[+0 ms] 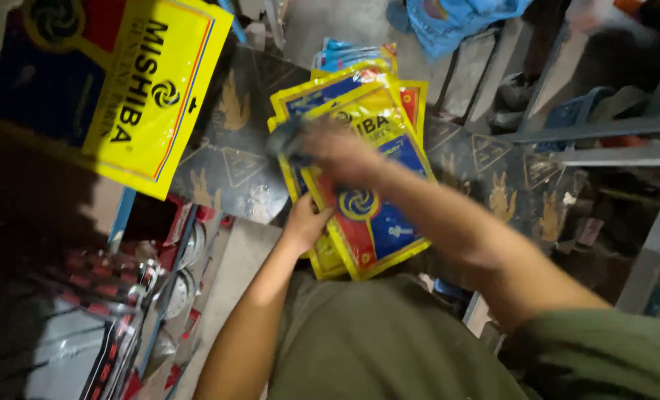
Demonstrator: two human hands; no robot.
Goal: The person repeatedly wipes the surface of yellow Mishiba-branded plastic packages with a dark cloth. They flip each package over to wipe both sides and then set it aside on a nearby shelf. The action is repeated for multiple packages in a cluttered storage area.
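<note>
1. Below, the left hand (305, 222) gripped the lower edge of a stack of yellow packets (360, 178), held above a dark patterned board (230, 159).
2. The right hand (337, 152) lay blurred on top, fingers curled round a dark object (289, 141).
3. Another large yellow packet (148, 89) hung upper left.

Stack of flat yellow packets (371, 215) with blue-red panels, fanned, tilted, held at lower edge, small dark object (291, 144) on top

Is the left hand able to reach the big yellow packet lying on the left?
Probably yes. The left hand only steadies the packet stack, and nothing blocks the way to the big yellow packet.
</note>
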